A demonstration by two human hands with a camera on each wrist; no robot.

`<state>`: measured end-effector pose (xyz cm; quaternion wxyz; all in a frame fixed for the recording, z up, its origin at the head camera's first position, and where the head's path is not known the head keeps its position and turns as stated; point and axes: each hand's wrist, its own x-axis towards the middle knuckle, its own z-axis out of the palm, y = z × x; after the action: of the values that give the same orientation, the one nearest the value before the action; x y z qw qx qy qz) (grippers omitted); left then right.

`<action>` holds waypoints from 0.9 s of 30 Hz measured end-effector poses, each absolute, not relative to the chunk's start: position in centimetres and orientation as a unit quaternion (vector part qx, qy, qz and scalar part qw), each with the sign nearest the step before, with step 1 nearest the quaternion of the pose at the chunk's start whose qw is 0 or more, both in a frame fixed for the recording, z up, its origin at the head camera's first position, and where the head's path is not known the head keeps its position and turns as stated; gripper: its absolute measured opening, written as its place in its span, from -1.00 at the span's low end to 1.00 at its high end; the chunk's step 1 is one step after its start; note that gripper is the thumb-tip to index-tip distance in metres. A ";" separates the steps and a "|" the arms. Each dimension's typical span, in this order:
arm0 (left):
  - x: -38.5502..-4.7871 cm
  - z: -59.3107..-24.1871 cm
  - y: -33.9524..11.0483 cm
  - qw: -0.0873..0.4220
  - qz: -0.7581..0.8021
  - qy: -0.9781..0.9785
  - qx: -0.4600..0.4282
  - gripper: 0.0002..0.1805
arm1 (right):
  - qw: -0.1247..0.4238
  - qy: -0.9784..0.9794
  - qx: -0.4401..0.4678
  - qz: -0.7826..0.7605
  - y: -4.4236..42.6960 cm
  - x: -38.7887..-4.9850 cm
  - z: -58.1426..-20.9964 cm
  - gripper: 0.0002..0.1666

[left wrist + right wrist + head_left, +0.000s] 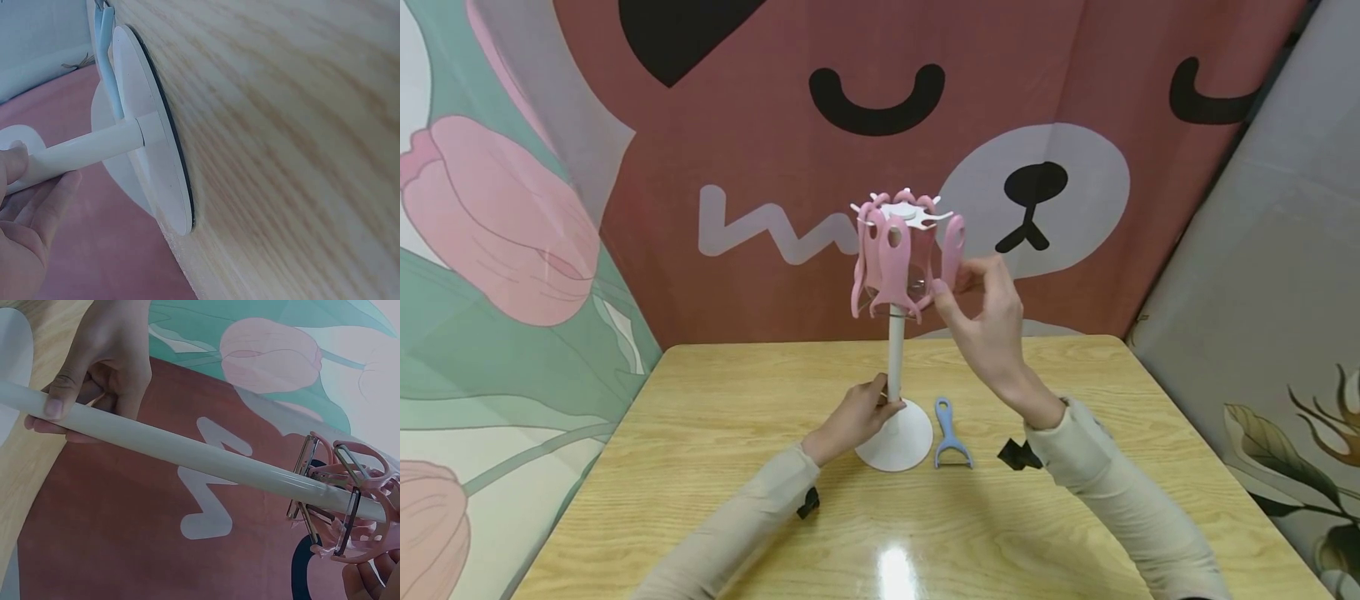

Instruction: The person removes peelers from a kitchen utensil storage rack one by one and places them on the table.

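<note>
A white stand [896,354] with a round base [895,437] and a hooked top [910,214] stands upright on the table. Several pink Y-shaped peelers [892,262] hang around the hooks, blades downward. My left hand [853,421] grips the pole [94,149] just above the base, thumb and fingers around it. At the right side of the rack, my right hand [992,325] pinches a pink peeler [953,246] by thumb and fingers. In the right wrist view its fingers [362,582] show beside the peelers' blades. Whether that peeler is on its hook is unclear.
A blue peeler [948,429] lies on the wooden table [737,400], right of the base, its blade toward me. Behind the table hangs a cloth with a bear face [760,142]. Printed cloths also hang at left and right.
</note>
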<state>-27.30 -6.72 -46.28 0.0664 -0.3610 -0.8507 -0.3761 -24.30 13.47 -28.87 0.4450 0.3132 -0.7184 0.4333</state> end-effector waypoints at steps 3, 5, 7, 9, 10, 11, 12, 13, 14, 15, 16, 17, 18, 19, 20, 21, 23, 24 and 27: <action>-27.3 -46.3 -6.7 0.068 -0.376 -0.851 -0.360 -0.77 | 0.443 -0.722 0.308 0.434 13.5 -24.3 -29.0 -0.67; -27.4 -46.4 -6.7 0.069 -0.375 -0.851 -0.360 -0.77 | 0.440 -0.724 0.304 0.436 13.5 -24.2 -29.1 -0.67; -27.4 -46.4 -6.7 0.070 -0.375 -0.851 -0.361 -0.77 | 0.438 -0.724 0.301 0.439 13.5 -24.2 -29.2 -0.68; -27.4 -46.4 -6.7 0.071 -0.376 -0.850 -0.362 -0.77 | 0.435 -0.726 0.300 0.440 13.6 -24.2 -29.4 -0.68; -27.4 -46.4 -6.7 0.071 -0.376 -0.850 -0.363 -0.77 | 0.434 -0.728 0.300 0.439 13.6 -24.2 -29.5 -0.68; -27.4 -46.4 -6.7 0.070 -0.376 -0.850 -0.363 -0.78 | 0.433 -0.727 0.300 0.441 13.7 -24.2 -29.5 -0.69; -27.4 -46.5 -6.7 0.070 -0.375 -0.850 -0.362 -0.78 | 0.433 -0.726 0.300 0.442 13.7 -24.2 -29.6 -0.70; -27.4 -46.5 -6.7 0.070 -0.376 -0.850 -0.363 -0.78 | 0.433 -0.726 0.299 0.443 13.7 -24.2 -29.6 -0.70; -27.4 -46.5 -6.7 0.070 -0.376 -0.850 -0.363 -0.78 | 0.433 -0.725 0.299 0.444 13.7 -24.2 -29.7 -0.70; -27.4 -46.5 -6.7 0.069 -0.375 -0.850 -0.362 -0.77 | 0.433 -0.725 0.298 0.445 13.7 -24.2 -29.7 -0.71; -27.4 -46.5 -6.7 0.069 -0.375 -0.850 -0.362 -0.77 | 0.434 -0.724 0.298 0.446 13.7 -24.2 -29.7 -0.71; -27.4 -46.5 -6.7 0.070 -0.375 -0.850 -0.362 -0.77 | 0.435 -0.723 0.296 0.447 13.7 -24.2 -29.8 -0.71; -27.4 -46.5 -6.7 0.070 -0.376 -0.850 -0.363 -0.77 | 0.435 -0.724 0.296 0.447 13.7 -24.3 -29.8 -0.71; -27.4 -46.4 -6.7 0.069 -0.376 -0.849 -0.363 -0.77 | 0.435 -0.724 0.295 0.447 13.8 -24.3 -29.8 -0.72; -27.4 -46.4 -6.8 0.069 -0.376 -0.849 -0.364 -0.77 | 0.436 -0.724 0.293 0.446 13.8 -24.3 -29.8 -0.72; -27.4 -46.4 -6.8 0.069 -0.377 -0.849 -0.363 -0.77 | 0.437 -0.725 0.293 0.445 13.8 -24.3 -29.8 -0.71; -27.4 -46.4 -6.8 0.068 -0.377 -0.849 -0.364 -0.77 | 0.439 -0.726 0.290 0.442 13.9 -24.4 -29.9 -0.71; -27.4 -46.4 -6.8 0.068 -0.378 -0.849 -0.364 -0.76 | 0.440 -0.726 0.289 0.442 14.0 -24.4 -30.0 -0.72; -27.3 -46.4 -6.8 0.068 -0.380 -0.847 -0.365 -0.77 | 0.438 -0.733 0.287 0.434 14.1 -24.5 -30.2 -0.71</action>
<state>-27.30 -6.79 -46.42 0.0678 -0.3649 -0.8475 -0.3796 -24.46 14.07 -30.16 0.4381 0.2867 -0.7329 0.4344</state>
